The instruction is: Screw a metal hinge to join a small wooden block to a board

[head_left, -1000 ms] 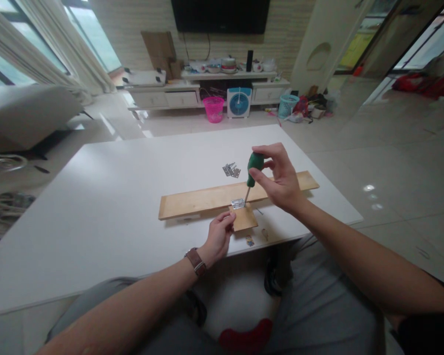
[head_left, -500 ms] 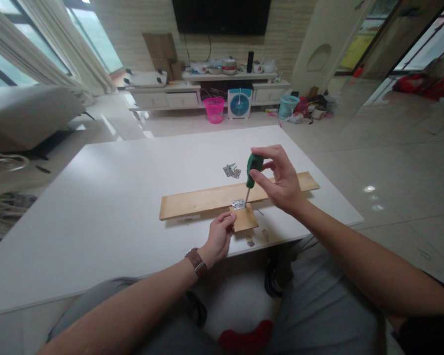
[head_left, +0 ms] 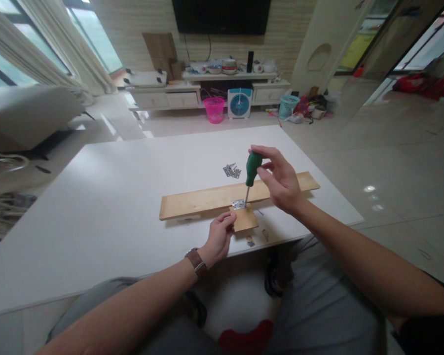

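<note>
My right hand point(head_left: 280, 179) grips the green handle of a screwdriver point(head_left: 251, 170) that stands nearly upright, its tip on a small metal hinge point(head_left: 238, 203). The hinge joins a long wooden plank point(head_left: 203, 199) to a small square wood piece point(head_left: 244, 219). With closed fingers, my left hand point(head_left: 218, 239) pinches the near left edge of that small piece and holds it against the white table point(head_left: 114, 197). A brown watch is on the left wrist.
Several spare hinges point(head_left: 231, 170) lie on the table beyond the plank. Small bits point(head_left: 250, 241) sit near the table's front edge. Behind the table stand a TV cabinet, a pink basket point(head_left: 213, 108), a small blue fan point(head_left: 239, 102) and a sofa at left.
My right hand's fingers have shifted round the screwdriver handle, which shows more fully now. The left hand and the wood pieces have stayed put.
</note>
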A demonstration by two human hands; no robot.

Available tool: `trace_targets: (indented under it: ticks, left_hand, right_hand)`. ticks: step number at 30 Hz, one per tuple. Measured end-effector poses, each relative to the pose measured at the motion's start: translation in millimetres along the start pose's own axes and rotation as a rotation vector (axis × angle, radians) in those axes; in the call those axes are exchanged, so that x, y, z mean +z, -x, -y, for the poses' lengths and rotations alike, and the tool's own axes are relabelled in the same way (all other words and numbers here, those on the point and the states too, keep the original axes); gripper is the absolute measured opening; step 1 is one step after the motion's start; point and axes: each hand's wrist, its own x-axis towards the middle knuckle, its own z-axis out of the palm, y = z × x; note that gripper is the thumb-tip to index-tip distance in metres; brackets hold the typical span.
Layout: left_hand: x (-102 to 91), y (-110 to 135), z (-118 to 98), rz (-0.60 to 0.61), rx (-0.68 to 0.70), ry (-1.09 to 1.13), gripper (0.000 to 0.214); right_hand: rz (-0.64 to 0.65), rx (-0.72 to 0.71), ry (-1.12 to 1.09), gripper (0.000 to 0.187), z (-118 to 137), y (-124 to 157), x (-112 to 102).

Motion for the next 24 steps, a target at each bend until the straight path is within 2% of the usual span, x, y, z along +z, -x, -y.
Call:
trace_targets:
  ticks: [3, 9, 16, 24]
  left_hand:
    - [-0.5, -0.1, 0.2, -0.005, -0.001, 0.004, 0.034]
    - [-1.6, -1.3, 0.4, -0.011, 0.002, -0.006, 0.034]
    - [-1.8, -1.6, 2.1, -0.001, -0.004, 0.002, 0.036]
    - [-1.8, -1.8, 1.4, -0.005, -0.007, -0.005, 0.036]
  right_hand:
    - [0.016, 0.016, -0.017, 0.045, -0.3, 0.3, 0.7]
    - [-0.045, -0.014, 0.06, 0.039, 0.7, -1.2, -0.6]
    - [-0.008, 0.019, -0.018, 0.045, -2.6, 1.7, 1.8]
    - [-0.048, -0.019, 0.067, 0.04, -1.1, -0.3, 0.4]
